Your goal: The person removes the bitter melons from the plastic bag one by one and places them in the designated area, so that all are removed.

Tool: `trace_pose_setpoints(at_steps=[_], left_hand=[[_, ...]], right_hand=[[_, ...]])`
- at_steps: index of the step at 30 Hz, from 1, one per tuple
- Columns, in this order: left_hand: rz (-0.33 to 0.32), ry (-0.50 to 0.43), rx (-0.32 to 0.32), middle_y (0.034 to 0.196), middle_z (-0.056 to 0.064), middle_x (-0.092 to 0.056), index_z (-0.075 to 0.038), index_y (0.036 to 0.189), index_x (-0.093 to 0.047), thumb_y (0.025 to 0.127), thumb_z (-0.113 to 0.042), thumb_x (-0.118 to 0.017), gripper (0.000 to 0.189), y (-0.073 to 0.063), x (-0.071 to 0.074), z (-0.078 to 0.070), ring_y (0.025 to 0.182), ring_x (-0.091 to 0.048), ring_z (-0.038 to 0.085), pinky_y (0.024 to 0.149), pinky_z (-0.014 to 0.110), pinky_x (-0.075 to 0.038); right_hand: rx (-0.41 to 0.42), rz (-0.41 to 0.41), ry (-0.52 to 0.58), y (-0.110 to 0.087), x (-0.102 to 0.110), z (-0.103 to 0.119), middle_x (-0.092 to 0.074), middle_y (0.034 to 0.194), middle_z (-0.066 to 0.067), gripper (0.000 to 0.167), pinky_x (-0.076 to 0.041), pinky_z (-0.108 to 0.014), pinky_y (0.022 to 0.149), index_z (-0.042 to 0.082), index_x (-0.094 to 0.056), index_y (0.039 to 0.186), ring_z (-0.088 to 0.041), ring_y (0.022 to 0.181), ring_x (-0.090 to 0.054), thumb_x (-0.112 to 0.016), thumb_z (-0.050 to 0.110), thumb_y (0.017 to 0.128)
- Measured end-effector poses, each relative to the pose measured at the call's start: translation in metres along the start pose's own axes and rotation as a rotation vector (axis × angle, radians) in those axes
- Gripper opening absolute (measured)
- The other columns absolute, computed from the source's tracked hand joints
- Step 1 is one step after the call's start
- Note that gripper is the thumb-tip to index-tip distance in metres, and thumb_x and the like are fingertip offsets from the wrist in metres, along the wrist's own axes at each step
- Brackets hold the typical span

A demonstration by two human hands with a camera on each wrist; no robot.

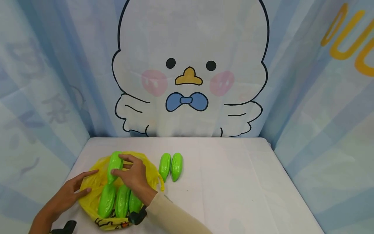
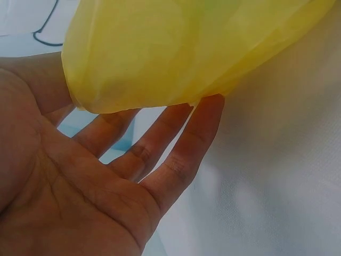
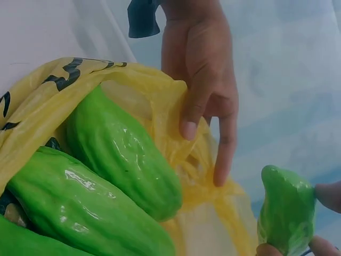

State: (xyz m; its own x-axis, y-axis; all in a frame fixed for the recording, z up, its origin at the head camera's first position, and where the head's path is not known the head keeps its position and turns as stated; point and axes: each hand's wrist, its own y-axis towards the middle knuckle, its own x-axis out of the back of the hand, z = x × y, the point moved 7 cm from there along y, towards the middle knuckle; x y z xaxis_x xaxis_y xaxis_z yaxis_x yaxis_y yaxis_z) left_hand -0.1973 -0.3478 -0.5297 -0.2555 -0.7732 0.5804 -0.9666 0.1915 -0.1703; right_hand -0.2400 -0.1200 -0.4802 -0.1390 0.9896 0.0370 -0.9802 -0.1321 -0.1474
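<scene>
In the head view my right hand (image 1: 135, 172) pinches a glossy, elongated green vegetable (image 1: 115, 167) between thumb and fingers, above the mouth of a yellow plastic bag (image 1: 152, 167). My left hand (image 1: 68, 191) holds the bag's left rim, its thumb over the edge; some of its fingertips are hidden behind the film in the left wrist view. Several similar green vegetables (image 1: 106, 201) lie inside the bag, one partly covered by my right wrist. Their ridged, shiny skins (image 3: 125, 152) show closely in the right wrist view. Their exact kind is unclear.
Two more green vegetables (image 1: 176, 166) lie side by side right of the bag on the white-covered table (image 1: 233, 188). A curtain with a cartoon duck (image 1: 190, 39) stands behind the table, and blue-white curtains (image 1: 336, 130) flank both sides.
</scene>
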Motion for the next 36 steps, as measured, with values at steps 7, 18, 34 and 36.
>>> trace_pose_setpoints(at_steps=[7,18,34,36], left_hand=[[-0.004,-0.011,-0.015,0.167,0.002,-0.039,-0.003,0.165,-0.033,0.113,-0.028,-0.054,0.061,-0.001,0.001,0.002,0.147,-0.030,0.063,0.105,0.080,-0.041],[-0.011,-0.029,-0.034,0.156,-0.023,-0.040,-0.006,0.164,-0.036,0.112,-0.026,-0.056,0.059,-0.002,0.002,0.003,0.149,-0.041,0.006,0.106,0.081,-0.038],[0.013,-0.018,0.003,0.169,0.030,-0.031,-0.001,0.164,-0.032,0.113,-0.028,-0.055,0.063,-0.001,0.001,0.001,0.148,-0.025,0.066,0.106,0.083,-0.036],[0.014,-0.021,0.001,0.169,0.024,-0.033,-0.001,0.164,-0.032,0.113,-0.028,-0.055,0.063,-0.001,0.001,0.001,0.148,-0.025,0.066,0.106,0.083,-0.036]], right_hand=[[0.051,0.033,0.005,-0.006,0.010,0.008,-0.066,0.125,0.019,0.048,-0.063,-0.026,0.076,0.041,-0.076,0.121,-0.007,0.109,-0.068,-0.091,0.015,0.084],[0.126,0.040,0.017,-0.004,0.033,0.009,-0.069,0.125,0.017,0.050,-0.063,-0.023,0.079,0.039,-0.075,0.127,-0.006,0.111,-0.068,-0.090,0.015,0.085],[0.147,0.061,0.090,-0.009,0.051,0.021,-0.069,0.128,0.010,0.051,-0.066,-0.027,0.084,0.033,-0.074,0.130,-0.009,0.111,-0.068,-0.088,0.010,0.086],[0.151,0.058,0.105,-0.009,0.054,0.021,-0.069,0.129,0.008,0.051,-0.066,-0.028,0.084,0.032,-0.074,0.130,-0.010,0.112,-0.068,-0.088,0.009,0.086]])
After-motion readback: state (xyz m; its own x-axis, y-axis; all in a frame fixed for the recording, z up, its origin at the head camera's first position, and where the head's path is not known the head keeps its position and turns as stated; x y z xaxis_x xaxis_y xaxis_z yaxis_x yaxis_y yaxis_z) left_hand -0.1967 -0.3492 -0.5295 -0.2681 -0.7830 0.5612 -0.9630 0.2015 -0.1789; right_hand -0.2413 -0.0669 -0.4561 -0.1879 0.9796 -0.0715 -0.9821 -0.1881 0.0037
